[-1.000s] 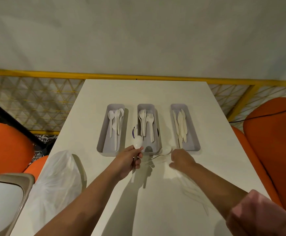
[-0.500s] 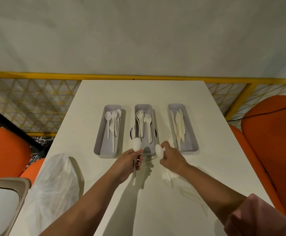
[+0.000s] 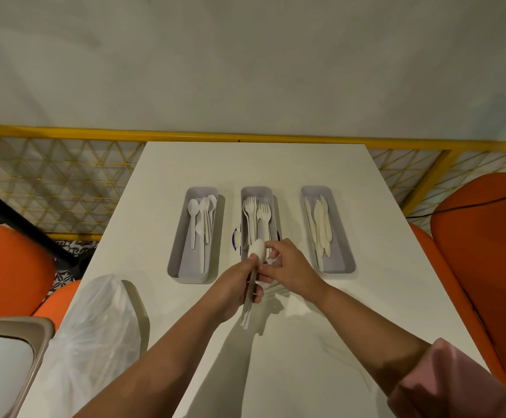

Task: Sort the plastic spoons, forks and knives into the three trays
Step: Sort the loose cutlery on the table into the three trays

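Before the fork tray [image 3: 276, 212], left hand [image 3: 236, 286] and right hand [image 3: 291, 263] both grip spoons [image 3: 257, 250], bowls forward; the spoon tray [image 3: 175, 260] lies forward-left, nearer the left hand.

1. A plain white table [image 3: 276, 164] carries three pale grey trays: left tray [image 3: 175, 260], middle tray [image 3: 257, 190] and right tray [image 3: 340, 236].
2. The spoons [image 3: 192, 208] and forks [image 3: 250, 206] are white; the knives [image 3: 319, 218] look creamier. A raised spoon [image 3: 257, 250] is white too.
3. Orange chairs [image 3: 487, 251] flank the table's left and right edges.
4. A yellow rail [image 3: 245, 137] tops a yellow triangle-patterned lattice [image 3: 59, 182] beyond the far edge.
5. A translucent white bag [image 3: 92, 342] lies at the near left edge; a pink sleeve [image 3: 456, 384] shows at the near right corner.
6. Black-and-white patterned floor [image 3: 74, 247] shows off the left edge.
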